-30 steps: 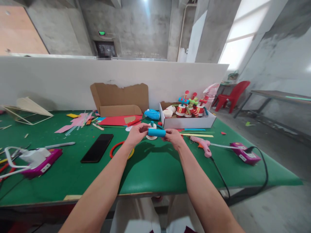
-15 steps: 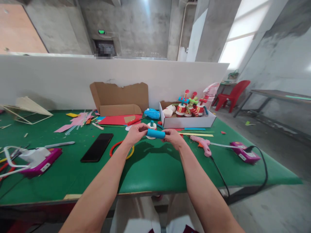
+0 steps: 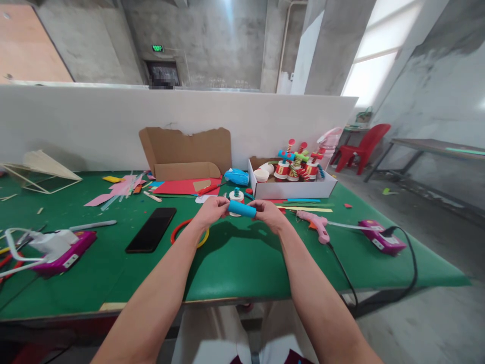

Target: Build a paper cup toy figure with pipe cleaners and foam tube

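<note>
A blue paper tube (image 3: 242, 209) is held above the table between my two hands, tilted slightly down to the right. My left hand (image 3: 212, 211) is closed on its left end. On the right end, the fingers of my right hand (image 3: 268, 214) grip it. Just behind the tube stands a white and red paper cup (image 3: 236, 196) with a coiled blue paper piece on top, partly hidden by the tube. Close to my left forearm lie a red ring (image 3: 175, 233) and a yellow ring (image 3: 205, 239), partly covered by the arm.
A white box (image 3: 293, 190) holding several finished cup figures stands at the back right. A pink glue gun (image 3: 317, 225) lies right, its cord running off the table edge. A phone (image 3: 151, 230), power strips (image 3: 382, 237) and coloured paper (image 3: 120, 189) lie around.
The blue tube has tilted a little more, its right end lower. Both hands keep their grip, and more of the cup behind shows.
</note>
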The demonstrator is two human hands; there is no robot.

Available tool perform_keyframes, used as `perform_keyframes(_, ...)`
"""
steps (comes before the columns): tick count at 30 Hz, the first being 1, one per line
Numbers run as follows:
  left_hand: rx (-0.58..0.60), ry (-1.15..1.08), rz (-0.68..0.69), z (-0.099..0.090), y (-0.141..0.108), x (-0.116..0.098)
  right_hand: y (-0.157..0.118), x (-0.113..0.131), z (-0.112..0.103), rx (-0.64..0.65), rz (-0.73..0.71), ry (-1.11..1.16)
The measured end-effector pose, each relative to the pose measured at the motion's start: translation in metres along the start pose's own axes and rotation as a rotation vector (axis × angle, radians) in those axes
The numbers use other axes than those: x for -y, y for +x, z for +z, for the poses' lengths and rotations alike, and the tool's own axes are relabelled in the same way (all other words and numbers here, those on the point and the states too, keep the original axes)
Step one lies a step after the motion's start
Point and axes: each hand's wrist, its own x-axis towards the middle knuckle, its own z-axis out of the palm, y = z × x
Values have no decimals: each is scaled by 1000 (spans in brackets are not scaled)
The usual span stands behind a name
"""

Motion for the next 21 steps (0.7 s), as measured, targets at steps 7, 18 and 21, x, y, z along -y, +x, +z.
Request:
perform_keyframes(7, 14, 32, -4, 3, -1, 1, 2, -2, 2, -64, 34, 5)
perform_keyframes(18, -181, -156, 265, -1, -3, -10, 7, -8, -1, -99, 130, 235)
perform_keyframes(21, -88, -45, 255, -1, -3, -6, 8, -8, 0, -109, 126, 225)
